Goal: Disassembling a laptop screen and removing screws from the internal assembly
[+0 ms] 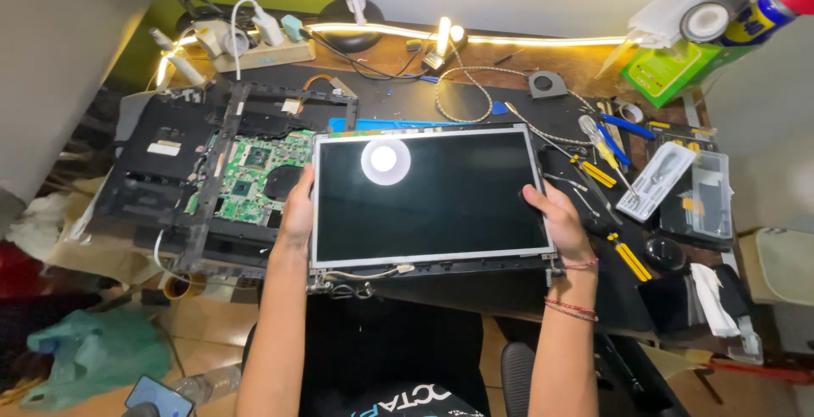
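I hold a bare laptop screen panel point(428, 197) flat over the workbench, its dark glass reflecting a round lamp. My left hand point(297, 209) grips its left edge, fingers curled around the frame. My right hand point(555, 218) grips the right edge, thumb on the glass. Loose cables and hinge brackets point(365, 277) hang along the panel's near edge.
A dismantled laptop base with green motherboard point(254, 175) lies left of the panel. Screwdrivers point(606, 158), a clear bit case point(657, 180) and a plastic parts box point(704, 197) lie right. A power strip point(254, 48), a small fan point(545, 84) and a spray can point(767, 10) sit at the back.
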